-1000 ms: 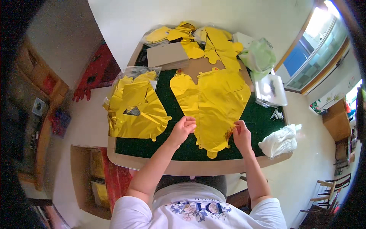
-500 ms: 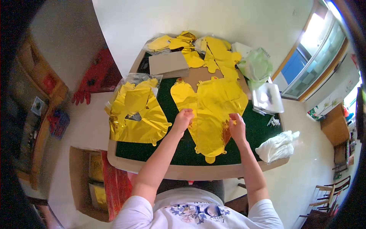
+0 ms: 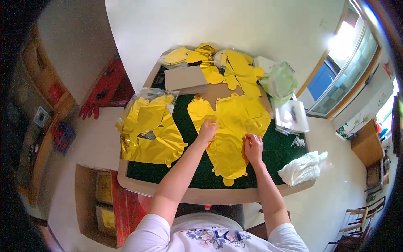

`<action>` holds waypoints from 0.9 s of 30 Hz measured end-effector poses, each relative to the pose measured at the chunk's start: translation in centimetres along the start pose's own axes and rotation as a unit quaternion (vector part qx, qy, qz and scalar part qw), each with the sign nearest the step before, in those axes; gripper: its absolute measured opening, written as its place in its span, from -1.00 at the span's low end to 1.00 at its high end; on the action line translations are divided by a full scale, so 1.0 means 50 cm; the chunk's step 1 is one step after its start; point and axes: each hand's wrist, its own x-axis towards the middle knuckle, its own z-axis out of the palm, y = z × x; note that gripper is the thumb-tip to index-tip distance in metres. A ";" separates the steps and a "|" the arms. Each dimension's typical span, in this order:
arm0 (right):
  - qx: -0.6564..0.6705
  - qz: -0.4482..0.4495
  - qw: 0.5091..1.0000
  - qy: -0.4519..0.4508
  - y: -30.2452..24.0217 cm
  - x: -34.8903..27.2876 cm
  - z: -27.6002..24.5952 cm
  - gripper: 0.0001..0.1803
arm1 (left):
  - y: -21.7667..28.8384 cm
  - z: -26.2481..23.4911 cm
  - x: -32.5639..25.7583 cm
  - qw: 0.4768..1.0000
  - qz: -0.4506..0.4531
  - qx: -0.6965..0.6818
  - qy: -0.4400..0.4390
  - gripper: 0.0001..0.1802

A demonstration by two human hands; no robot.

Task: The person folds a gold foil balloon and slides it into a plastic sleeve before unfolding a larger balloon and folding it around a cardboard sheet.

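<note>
A flat, uninflated gold foil balloon [image 3: 231, 145] with small tabs along its edge lies over the dark green table cover in front of me. My left hand [image 3: 208, 130] is closed at its left part, fingers pinched on the foil. My right hand [image 3: 254, 148] has its fingers curled in on the balloon's right edge, where the foil is drawn inward. To the left, a pile of crumpled gold foil balloons [image 3: 159, 126] lies partly on clear plastic.
At the back stand a stack of grey-brown card sheets [image 3: 185, 79] and more gold foil [image 3: 243, 65]. Along the right lie a pale green plastic bag [image 3: 280, 82], clear plastic packets [image 3: 291, 116] and a white bag [image 3: 303, 169]. An open cardboard box [image 3: 90, 201] sits at lower left.
My right hand has moved left and slightly down, drawing in the balloon's right edge. My left hand stays at the left part of the foil. The whole view has shifted slightly.
</note>
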 end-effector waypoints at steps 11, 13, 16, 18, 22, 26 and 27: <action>-0.052 0.106 0.989 0.092 0.065 0.013 -0.019 -0.72 | -0.069 0.059 -0.170 0.705 0.422 0.566 -0.060 -0.48; -0.098 0.147 0.982 0.066 0.082 0.031 -0.027 -0.71 | -0.078 0.052 -0.166 0.706 0.415 0.569 -0.073 -0.48; -0.161 0.194 0.968 0.012 0.092 0.053 -0.030 -0.67 | -0.088 0.042 -0.160 0.719 0.392 0.568 -0.085 -0.46; -0.193 0.212 0.957 -0.036 0.089 0.063 -0.029 -0.68 | -0.088 0.039 -0.158 0.732 0.377 0.562 -0.082 -0.46; -0.181 0.226 0.954 -0.082 0.123 0.085 -0.029 -0.70 | -0.083 0.044 -0.161 0.733 0.355 0.572 -0.100 -0.47; 0.000 0.222 0.973 -0.058 0.148 0.095 -0.034 -0.75 | -0.078 0.042 -0.165 0.720 0.343 0.591 -0.124 -0.47; 0.127 0.257 0.958 -0.023 0.150 0.093 -0.035 -0.78 | -0.079 0.042 -0.165 0.721 0.343 0.590 -0.122 -0.47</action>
